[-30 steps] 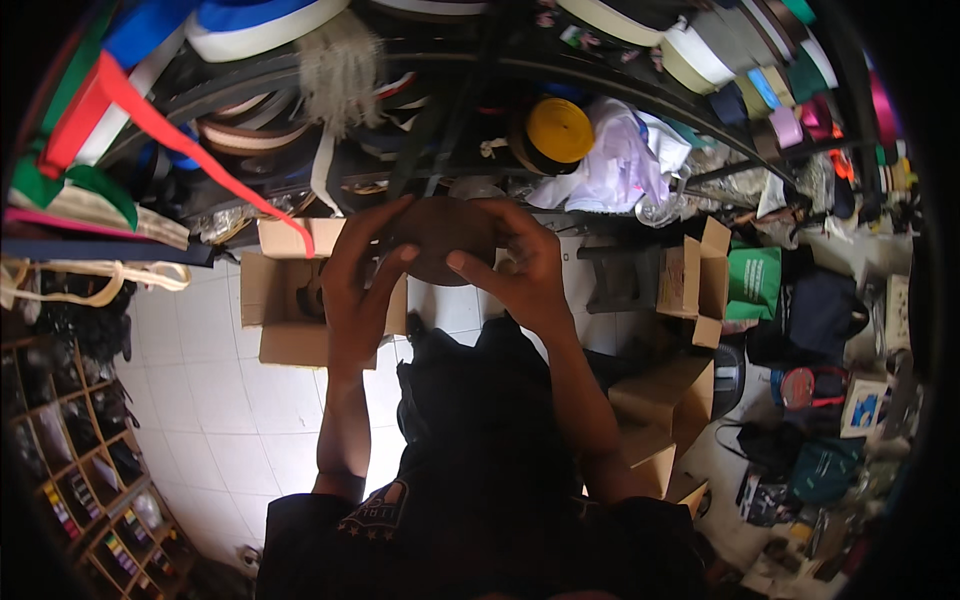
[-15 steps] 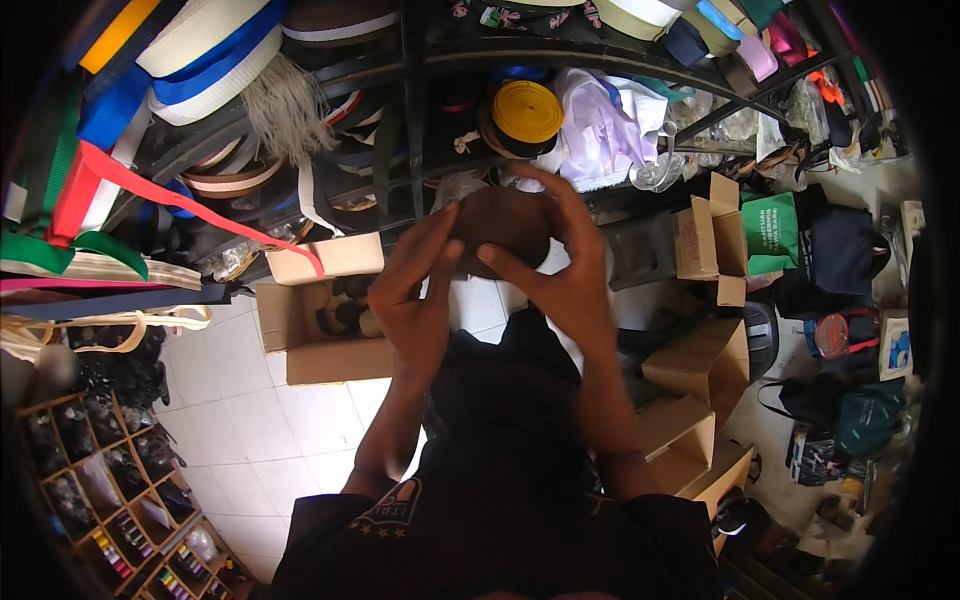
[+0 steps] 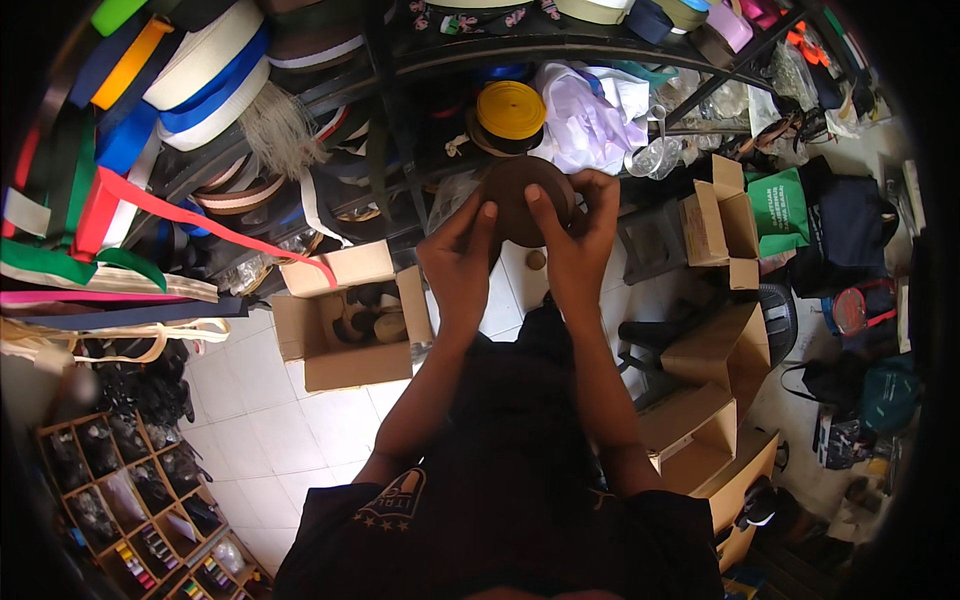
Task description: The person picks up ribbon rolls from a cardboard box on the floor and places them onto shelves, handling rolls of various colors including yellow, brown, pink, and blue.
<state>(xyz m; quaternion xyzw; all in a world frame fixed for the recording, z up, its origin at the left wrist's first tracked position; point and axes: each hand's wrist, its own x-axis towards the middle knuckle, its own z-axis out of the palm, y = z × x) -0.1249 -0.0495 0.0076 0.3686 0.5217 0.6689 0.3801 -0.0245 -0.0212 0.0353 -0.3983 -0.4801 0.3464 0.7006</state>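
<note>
Both hands [image 3: 520, 255] grip what looks like a brown ribbon roll [image 3: 520, 195].

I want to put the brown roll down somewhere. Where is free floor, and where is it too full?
Both hands hold the round brown webbing roll. Bare white tile floor lies between the open cardboard box and the wooden cubby rack. The shelves and the right side, by the cardboard cartons, are crowded.
</note>
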